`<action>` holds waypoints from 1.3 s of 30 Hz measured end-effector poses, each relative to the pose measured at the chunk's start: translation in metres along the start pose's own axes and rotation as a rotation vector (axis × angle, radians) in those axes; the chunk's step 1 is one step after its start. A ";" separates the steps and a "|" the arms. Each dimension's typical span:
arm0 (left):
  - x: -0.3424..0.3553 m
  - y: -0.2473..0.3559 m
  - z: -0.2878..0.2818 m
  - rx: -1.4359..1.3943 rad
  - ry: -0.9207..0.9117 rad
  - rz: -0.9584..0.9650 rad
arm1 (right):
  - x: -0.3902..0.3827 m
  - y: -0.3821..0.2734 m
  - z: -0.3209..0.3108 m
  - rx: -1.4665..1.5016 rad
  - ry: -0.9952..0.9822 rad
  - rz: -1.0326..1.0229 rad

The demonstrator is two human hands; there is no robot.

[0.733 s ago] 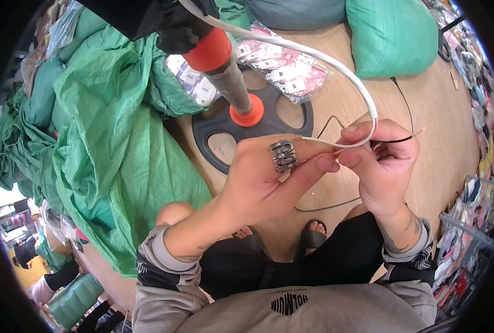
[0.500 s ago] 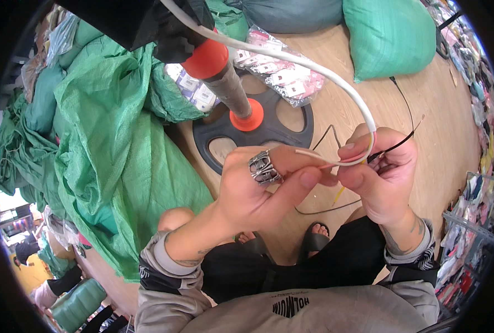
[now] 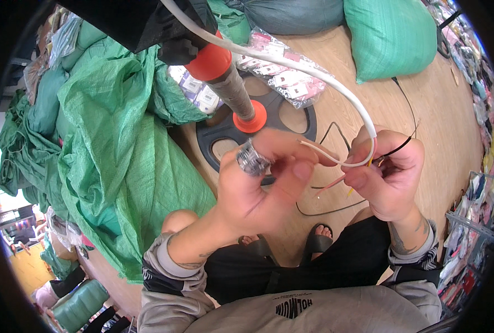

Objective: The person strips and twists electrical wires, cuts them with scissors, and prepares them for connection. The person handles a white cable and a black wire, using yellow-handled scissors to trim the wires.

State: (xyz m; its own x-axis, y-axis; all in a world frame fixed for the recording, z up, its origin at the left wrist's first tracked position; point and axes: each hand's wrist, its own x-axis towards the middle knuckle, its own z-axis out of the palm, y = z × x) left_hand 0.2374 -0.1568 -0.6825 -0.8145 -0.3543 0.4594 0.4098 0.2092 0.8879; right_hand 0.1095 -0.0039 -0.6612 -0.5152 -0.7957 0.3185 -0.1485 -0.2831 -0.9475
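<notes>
A white sheathed cable [image 3: 319,75] arcs down from the top to my right hand [image 3: 394,175]. Its cut end splits into separate coloured wires. My right hand is closed, pinching the cable's split between thumb and fingers. A white wire [image 3: 326,155] with a bare tip curves left in front of my left hand's fingers. The red wire [image 3: 331,185] points down-left, its end free, beside a short yellow wire [image 3: 350,192]. A black wire [image 3: 400,146] sticks out right, with frayed strands at its tip. My left hand [image 3: 266,186], ringed and slightly blurred, is open beside the wires.
A wrapped pole [image 3: 233,89] with orange collars stands on a round black base [image 3: 308,125] ahead. Large green sacks [image 3: 113,127] fill the left; another green sack [image 3: 394,39] is far right. Bagged goods [image 3: 297,80] lie behind the base. A thin dark cord [image 3: 327,212] runs across the floor.
My left thumb and fingers have let go of the red wire and drawn a little left. The red wire now hangs free, and my right hand still grips the cable.
</notes>
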 end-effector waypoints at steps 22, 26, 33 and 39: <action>0.012 0.016 -0.001 -0.029 -0.127 -0.244 | 0.000 0.001 0.002 -0.295 -0.105 0.115; 0.018 0.017 -0.009 0.015 -0.215 -0.214 | -0.001 0.001 0.000 -0.242 -0.133 0.105; 0.017 0.016 -0.013 -0.067 -0.230 -0.215 | -0.004 0.000 -0.003 -0.007 -0.080 0.205; 0.014 0.024 -0.005 -0.455 -0.216 -0.417 | -0.004 -0.004 -0.003 0.238 -0.130 0.170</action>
State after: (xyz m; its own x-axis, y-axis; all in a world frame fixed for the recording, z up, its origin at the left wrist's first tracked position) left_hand 0.2376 -0.1614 -0.6548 -0.9874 -0.1214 0.1013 0.1363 -0.3295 0.9343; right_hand 0.1096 0.0023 -0.6591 -0.4008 -0.9000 0.1713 0.1397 -0.2449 -0.9594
